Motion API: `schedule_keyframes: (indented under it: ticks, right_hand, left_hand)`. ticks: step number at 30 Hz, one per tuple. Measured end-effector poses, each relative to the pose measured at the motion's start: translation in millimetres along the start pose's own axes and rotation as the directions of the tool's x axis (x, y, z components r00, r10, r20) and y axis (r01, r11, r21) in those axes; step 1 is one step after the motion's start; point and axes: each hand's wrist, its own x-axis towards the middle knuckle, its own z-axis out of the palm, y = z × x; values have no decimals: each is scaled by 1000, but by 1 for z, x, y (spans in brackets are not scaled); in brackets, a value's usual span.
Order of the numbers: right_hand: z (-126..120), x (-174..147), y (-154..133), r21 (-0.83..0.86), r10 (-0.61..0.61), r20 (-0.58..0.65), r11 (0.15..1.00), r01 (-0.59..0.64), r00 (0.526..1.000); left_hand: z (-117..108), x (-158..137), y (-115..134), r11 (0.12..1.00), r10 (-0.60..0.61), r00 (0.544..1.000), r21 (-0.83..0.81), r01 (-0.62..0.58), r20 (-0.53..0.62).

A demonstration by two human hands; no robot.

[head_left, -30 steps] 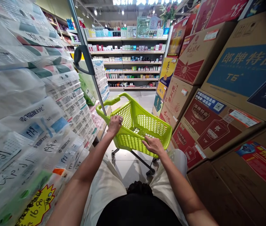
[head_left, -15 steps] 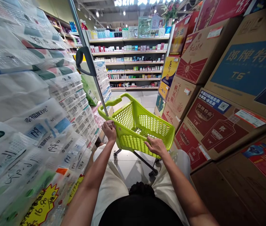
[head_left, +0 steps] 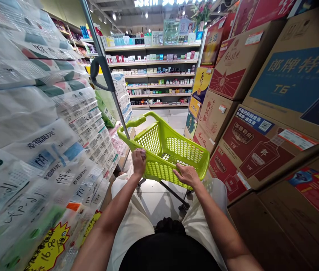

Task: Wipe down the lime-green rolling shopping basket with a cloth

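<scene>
A lime-green shopping cart (head_left: 158,171) with lattice walls stands in front of my knees, turned sideways, and no goods show inside it. My left hand (head_left: 139,162) is closed on the near rim, left of its middle. Farther right along that rim is my right hand (head_left: 187,175), its fingers curled over the edge and its thumb spread apart; the fingertips are partly hidden. A grey pole (head_left: 118,109) with a dark loop handle (head_left: 101,73) rises from the cart's left end, beyond my left hand.
Wrapped paper packs (head_left: 72,113) are stacked high along the left. Liquor cartons (head_left: 263,141) form a wall close on the right. Shelves of small boxes and bottles (head_left: 154,62) stand at the far end, past a strip of tiled floor (head_left: 173,120).
My left hand has slid right along the near rim, away from the pole's foot. My right hand and the cart have hardly moved.
</scene>
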Motion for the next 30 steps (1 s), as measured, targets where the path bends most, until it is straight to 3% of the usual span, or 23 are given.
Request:
schedule_keyframes:
  ticks: [2, 3, 6, 8, 12, 14, 16, 18, 20, 22, 24, 26, 28, 30]
  right_hand:
    - [-1, -1, 1, -3, -8, 8, 1000, 8, 1000]
    - [-2, -1, 2, -2, -12, 8, 1000, 12, 1000]
    - [-4, -3, 4, 6, -21, 3, 1000, 21, 1000]
    - [-5, -4, 3, 6, -16, 9, 1000, 16, 1000]
    - [-9, -3, -1, 11, 11, 44, 1000, -12, 999]
    - [-13, -3, 1, 26, 11, 63, 1000, -13, 998]
    - [-18, -4, 9, 41, -3, 94, 999, -1, 996]
    - [-22, -8, 22, 51, 9, 134, 999, -16, 991]
    - [-20, -14, 37, 52, 86, 146, 994, -95, 986]
    - [-12, -22, 50, 64, 189, 123, 978, -198, 974]
    - [-1, -31, 58, 82, 264, 89, 959, -271, 960]
    - [9, -37, 60, 115, 311, 51, 942, -315, 949]
    - [15, -40, 60, 167, 326, 19, 931, -324, 945]
    - [17, -40, 59, 212, 314, -1, 928, -307, 949]
  left_hand:
    - [4, -7, 3, 996, 77, 993, -45, -74, 88]
    - [5, -7, 3, 996, 75, 994, -57, -71, 78]
    - [6, 1, 4, 997, -54, 995, -64, 49, -81]
    - [10, -2, 10, 991, -113, 985, -86, 102, -129]
    - [25, -31, 30, 983, 16, 999, -183, -9, 39]
    - [27, -35, 32, 977, 35, 997, -211, -20, 66]
    - [25, -28, 29, 977, -84, 996, -197, 77, -28]
    - [23, -19, 27, 962, -226, 962, -191, 195, -153]
    - [27, -22, 33, 948, -285, 939, -204, 245, -194]
    - [37, -41, 48, 951, -241, 964, -224, 212, -111]
    - [49, -65, 66, 956, -99, 994, -273, 110, 54]
    - [57, -80, 80, 943, 19, 986, -331, 37, 164]
    - [61, -81, 87, 940, -28, 989, -334, 75, 145]
    - [63, -76, 91, 935, -190, 981, -297, 195, 47]
